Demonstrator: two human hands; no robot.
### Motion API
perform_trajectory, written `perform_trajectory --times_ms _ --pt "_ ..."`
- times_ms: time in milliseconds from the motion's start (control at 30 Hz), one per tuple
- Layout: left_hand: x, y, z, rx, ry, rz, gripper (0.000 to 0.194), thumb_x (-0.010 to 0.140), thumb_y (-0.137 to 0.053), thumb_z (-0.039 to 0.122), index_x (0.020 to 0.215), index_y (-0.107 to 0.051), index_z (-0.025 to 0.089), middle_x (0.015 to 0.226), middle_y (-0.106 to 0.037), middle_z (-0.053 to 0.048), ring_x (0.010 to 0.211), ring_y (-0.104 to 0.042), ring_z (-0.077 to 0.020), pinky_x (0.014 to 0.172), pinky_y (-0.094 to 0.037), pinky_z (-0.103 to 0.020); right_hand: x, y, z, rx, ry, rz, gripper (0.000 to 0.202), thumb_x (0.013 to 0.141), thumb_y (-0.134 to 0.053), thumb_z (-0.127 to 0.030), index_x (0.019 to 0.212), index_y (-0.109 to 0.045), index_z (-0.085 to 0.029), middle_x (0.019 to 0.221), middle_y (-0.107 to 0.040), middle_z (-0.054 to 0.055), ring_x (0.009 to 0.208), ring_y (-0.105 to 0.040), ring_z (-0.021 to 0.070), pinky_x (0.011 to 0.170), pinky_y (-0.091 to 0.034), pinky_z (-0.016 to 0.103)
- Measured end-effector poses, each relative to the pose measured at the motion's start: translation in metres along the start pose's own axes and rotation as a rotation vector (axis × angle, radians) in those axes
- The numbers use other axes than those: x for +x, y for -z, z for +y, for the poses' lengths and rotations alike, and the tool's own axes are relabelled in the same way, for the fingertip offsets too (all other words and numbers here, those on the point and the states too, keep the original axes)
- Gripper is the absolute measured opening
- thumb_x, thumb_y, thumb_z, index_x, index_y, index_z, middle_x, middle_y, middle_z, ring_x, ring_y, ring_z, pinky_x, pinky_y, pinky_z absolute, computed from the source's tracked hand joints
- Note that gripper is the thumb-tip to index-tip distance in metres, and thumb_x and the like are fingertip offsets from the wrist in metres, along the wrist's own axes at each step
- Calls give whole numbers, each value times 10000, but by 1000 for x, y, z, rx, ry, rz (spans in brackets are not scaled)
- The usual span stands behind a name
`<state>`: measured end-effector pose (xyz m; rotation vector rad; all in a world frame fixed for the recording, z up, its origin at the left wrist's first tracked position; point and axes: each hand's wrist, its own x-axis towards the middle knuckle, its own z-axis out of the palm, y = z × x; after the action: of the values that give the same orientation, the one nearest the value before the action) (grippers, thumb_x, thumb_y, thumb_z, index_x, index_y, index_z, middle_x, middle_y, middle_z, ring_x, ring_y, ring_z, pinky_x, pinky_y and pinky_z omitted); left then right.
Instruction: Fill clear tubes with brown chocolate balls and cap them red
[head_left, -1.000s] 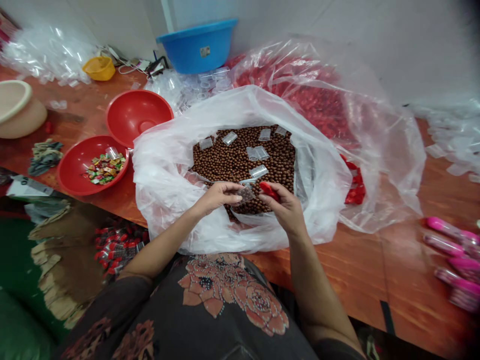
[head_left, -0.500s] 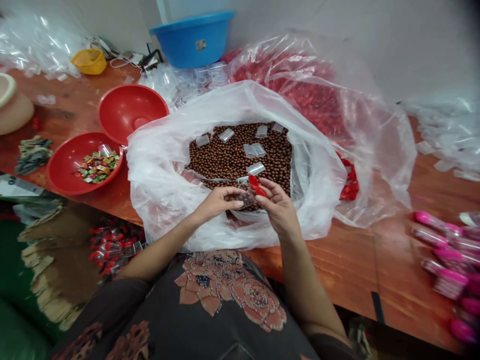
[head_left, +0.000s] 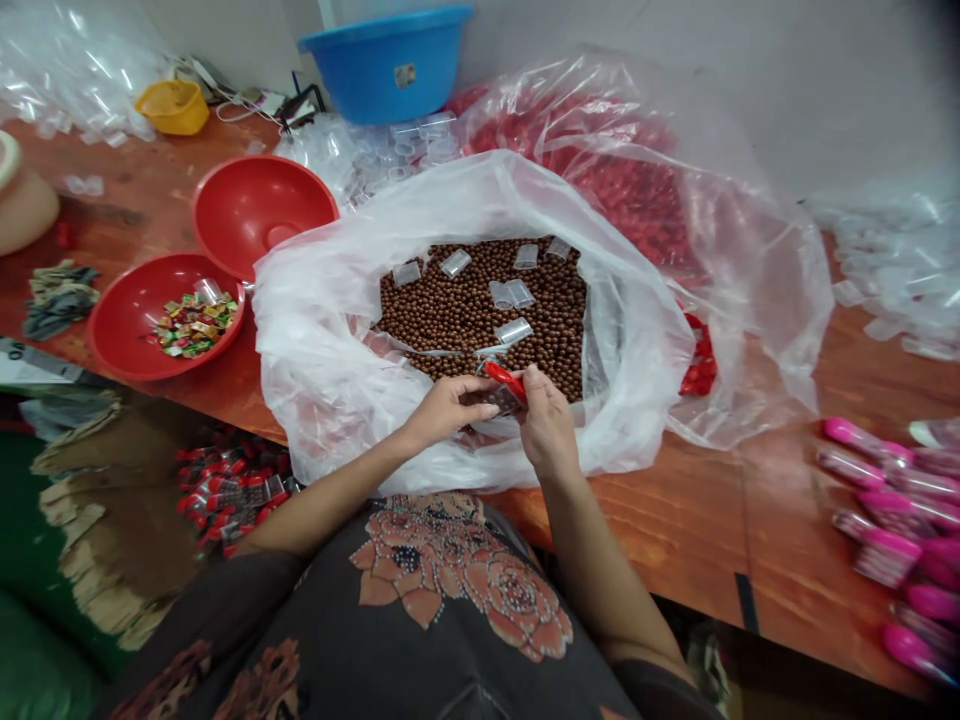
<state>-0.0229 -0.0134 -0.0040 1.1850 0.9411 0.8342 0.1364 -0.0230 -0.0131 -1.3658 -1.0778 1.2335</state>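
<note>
Clear container (head_left: 504,399) w/ red cap (head_left: 505,379) at mouth, over white bag (head_left: 315,350).
L hand (head_left: 442,410) fingers clamped on container, prob. steadying; R hand (head_left: 550,422) fingers clamped on cap; bag likely catches spills.

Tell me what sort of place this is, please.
Probably a small packing workshop: a big white bag holds loose brown balls, clear containers lie on them, and red-capped containers are piled beside the table.

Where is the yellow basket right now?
In the head view, the yellow basket sits at the upper left of the table, left of the blue basin.
</note>
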Motion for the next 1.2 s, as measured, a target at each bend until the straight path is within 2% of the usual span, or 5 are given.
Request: perform_trajectory --times_ms 200,333,433,833,1200 --pt "-3 -9 0 54 4 97 310 710 -734 158 1019 -738 131 1008 -722 -82 887 -649 -182 884 -497 -346 -2 -4 3 -247 157 124 481 952 -383 -569 942 -702 -208 884 -715 38 836 -644 183 782 -498 319" --pt "-4 -6 -3 -61 32 146 318 702 -736 161 1018 -731 125 1004 -725 -82 873 -654 -174 869 -511 -330 -1 5 3 -517 385 -111 482 907 -491 -568 1255 -583 -247 1224 -644 83 1105 -616 236 946 -490 396" --pt "-4 -3 -6 -99 48 175 332 688 -751 173 1015 -722 119 983 -725 -78 852 -655 -165 863 -510 -319 1 15 -2 -747 562 -268 839 737 -704 -594 1410 -402 -195 1310 -561 164 1170 -570 304 946 -497 461" --pt "-12 -12 -7 -128 56 154 352 663 -789 240 978 -691 117 890 -703 -54 780 -626 -138 757 -491 -257 13 26 5 -1043 783 -247 564 738 -658 -503 1178 -571 -161 924 -706 111 789 -660 248 730 -512 371" --pt "-4 -9 11 -546 402 -173 889 749 -329 869 1131 -656 136 897 -715 -130 828 -671 -218 651 -512 -271 -9 15 1 -972 909 -300 887 783 -663 -523 1510 -284 -184 1166 -570 162 1060 -543 311 884 -478 474"
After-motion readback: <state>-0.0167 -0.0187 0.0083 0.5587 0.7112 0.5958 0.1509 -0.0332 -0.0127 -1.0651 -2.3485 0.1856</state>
